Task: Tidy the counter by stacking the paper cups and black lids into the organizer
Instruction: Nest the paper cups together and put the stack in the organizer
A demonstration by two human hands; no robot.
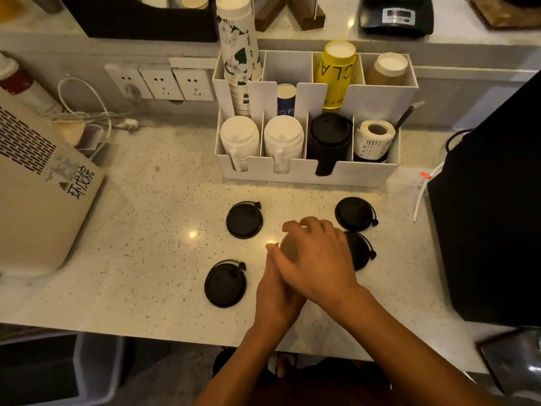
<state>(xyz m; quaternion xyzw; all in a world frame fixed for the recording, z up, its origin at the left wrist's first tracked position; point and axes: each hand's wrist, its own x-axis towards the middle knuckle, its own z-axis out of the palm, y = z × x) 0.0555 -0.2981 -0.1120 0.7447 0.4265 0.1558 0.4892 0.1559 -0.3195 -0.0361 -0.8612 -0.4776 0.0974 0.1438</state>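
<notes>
Both hands meet over the speckled counter and wrap one brown paper cup [288,246], only partly visible between them. My right hand [319,256] lies on top of it, my left hand [276,291] grips it from below. Loose black lids lie flat around the hands: one at upper left [244,219], one at lower left [225,283], one at upper right [354,213], and one half hidden under my right hand [361,250]. The white organizer [304,174] stands behind, holding stacks of white lids [239,136], black lids [330,136] and paper cups [238,48].
A beige appliance [38,183] fills the left of the counter, with cables and wall sockets [159,83] behind it. A large black machine [494,206] stands at the right. A label roll [374,137] sits in the organizer's right front slot. The counter's front edge runs below the hands.
</notes>
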